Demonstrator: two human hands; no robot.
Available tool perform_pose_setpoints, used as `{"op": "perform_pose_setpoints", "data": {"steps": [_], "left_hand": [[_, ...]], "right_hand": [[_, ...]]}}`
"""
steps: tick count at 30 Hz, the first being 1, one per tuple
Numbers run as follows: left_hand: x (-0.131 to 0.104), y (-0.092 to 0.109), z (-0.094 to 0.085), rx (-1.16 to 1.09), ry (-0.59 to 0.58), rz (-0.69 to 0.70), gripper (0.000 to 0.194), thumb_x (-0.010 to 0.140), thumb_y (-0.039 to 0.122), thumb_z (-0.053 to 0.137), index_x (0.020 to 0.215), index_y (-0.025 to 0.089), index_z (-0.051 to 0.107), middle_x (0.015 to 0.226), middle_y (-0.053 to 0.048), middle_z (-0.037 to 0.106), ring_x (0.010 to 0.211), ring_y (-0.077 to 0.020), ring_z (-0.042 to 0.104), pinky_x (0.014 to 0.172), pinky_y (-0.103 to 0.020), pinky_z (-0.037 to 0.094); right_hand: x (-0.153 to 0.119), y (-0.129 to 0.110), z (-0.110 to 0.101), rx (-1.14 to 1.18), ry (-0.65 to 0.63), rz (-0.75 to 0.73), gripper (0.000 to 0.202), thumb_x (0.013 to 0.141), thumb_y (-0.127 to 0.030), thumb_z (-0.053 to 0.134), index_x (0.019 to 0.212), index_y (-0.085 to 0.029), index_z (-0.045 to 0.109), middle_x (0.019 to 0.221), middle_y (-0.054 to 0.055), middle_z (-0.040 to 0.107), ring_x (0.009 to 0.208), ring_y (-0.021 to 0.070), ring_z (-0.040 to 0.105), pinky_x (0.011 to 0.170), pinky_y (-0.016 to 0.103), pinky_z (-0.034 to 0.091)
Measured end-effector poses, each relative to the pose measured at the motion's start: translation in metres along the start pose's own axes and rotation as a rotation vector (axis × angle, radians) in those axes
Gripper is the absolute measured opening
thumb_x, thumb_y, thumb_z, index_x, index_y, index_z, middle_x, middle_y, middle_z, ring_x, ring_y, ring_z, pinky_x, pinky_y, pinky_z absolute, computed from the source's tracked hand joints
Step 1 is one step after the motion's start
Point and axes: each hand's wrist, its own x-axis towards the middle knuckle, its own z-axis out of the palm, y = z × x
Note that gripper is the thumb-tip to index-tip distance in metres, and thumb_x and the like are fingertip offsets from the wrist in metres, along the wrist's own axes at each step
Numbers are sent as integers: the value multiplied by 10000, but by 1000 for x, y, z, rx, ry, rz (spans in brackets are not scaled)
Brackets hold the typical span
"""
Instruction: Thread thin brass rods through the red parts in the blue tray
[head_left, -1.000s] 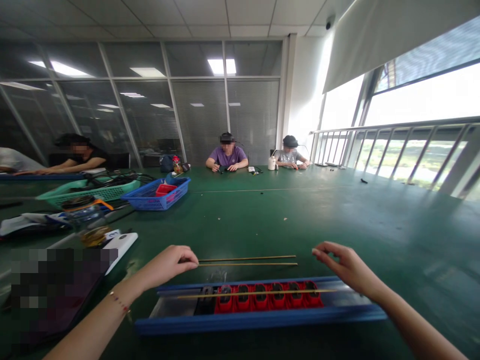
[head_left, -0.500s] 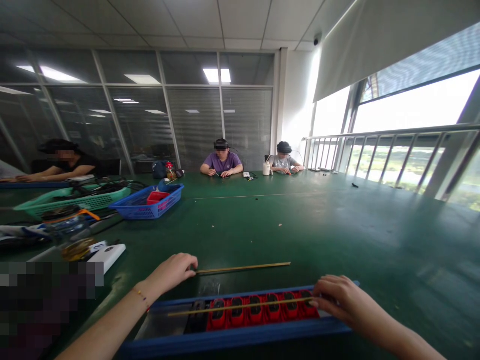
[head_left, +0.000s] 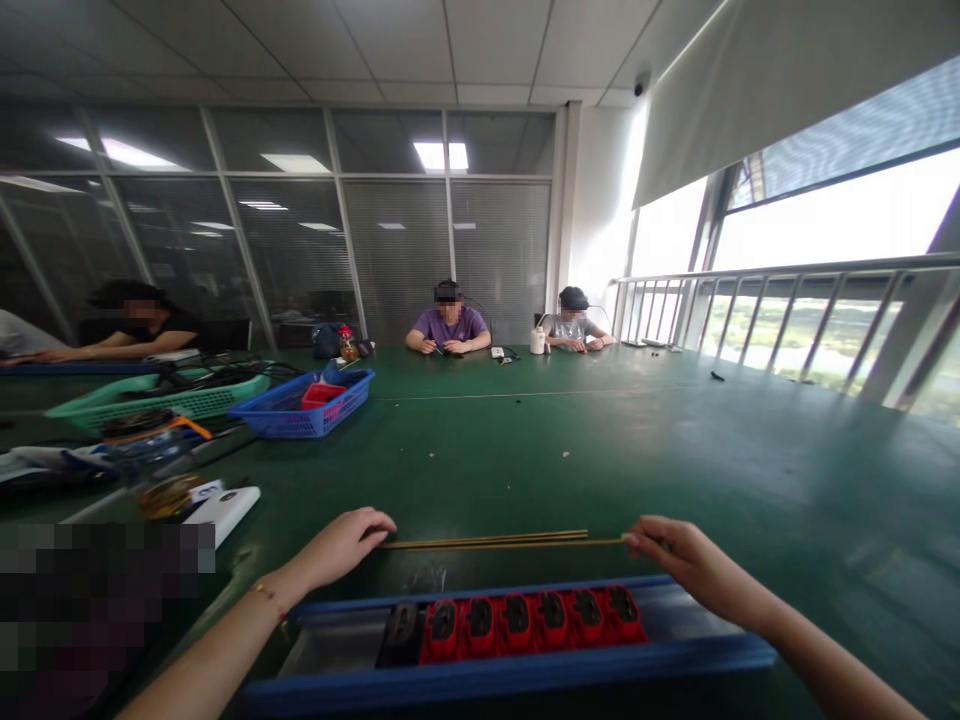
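Note:
Two thin, straight golden strips lie side by side above the green table, a rear strip [head_left: 525,536] and a longer-reaching front strip [head_left: 555,544]. My left hand [head_left: 349,540] has its fingers closed at their left ends, which the fingertips partly cover. The right end of the front strip is pinched by my right hand [head_left: 664,545]. Closer to me is a long blue-edged tray [head_left: 450,672]. It holds a row of several red blocks [head_left: 517,622] with black tops, and a black block [head_left: 401,632] at the row's left end.
On the left stand a blue basket [head_left: 307,420] with a red box inside, a green basket [head_left: 172,400] of cables, a jar [head_left: 154,465] and a white device [head_left: 225,515]. Two people [head_left: 448,325] sit across the table; another [head_left: 139,325] works at far left.
My right hand has moved away from me, bringing the front strip off the tray to beside the rear strip. My left hand has stayed nearly in place, now at both strips' ends.

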Motion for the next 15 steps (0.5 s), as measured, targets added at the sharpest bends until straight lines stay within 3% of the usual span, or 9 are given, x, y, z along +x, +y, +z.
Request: {"op": "perform_pose_setpoints", "data": {"steps": [4, 9, 15], "left_hand": [[-4, -6, 0, -51, 48, -55, 323, 814, 378, 392, 1007, 241, 612, 1035, -20, 637, 968, -193, 563, 852, -270, 406], [-12, 3, -1, -42, -1, 3, 311, 777, 424, 459, 974, 248, 623, 996, -12, 634, 917, -187, 569, 800, -257, 425], [-11, 16, -5, 121, -62, 35, 192, 725, 288, 539, 882, 233, 636, 906, -11, 631, 853, -171, 570, 756, -248, 416]], "right_hand": [[22, 0, 22, -118, -51, -56, 347, 867, -399, 383, 730, -183, 617, 684, 2, 618, 622, 125, 537, 580, 201, 379], [46, -1, 39, -415, -124, -103, 248, 817, -383, 475, 746, -212, 641, 730, 10, 655, 659, 152, 582, 591, 222, 355], [70, -9, 55, -670, -182, -160, 146, 789, -199, 485, 793, -208, 631, 820, 36, 667, 811, 196, 596, 676, 265, 348]]}}
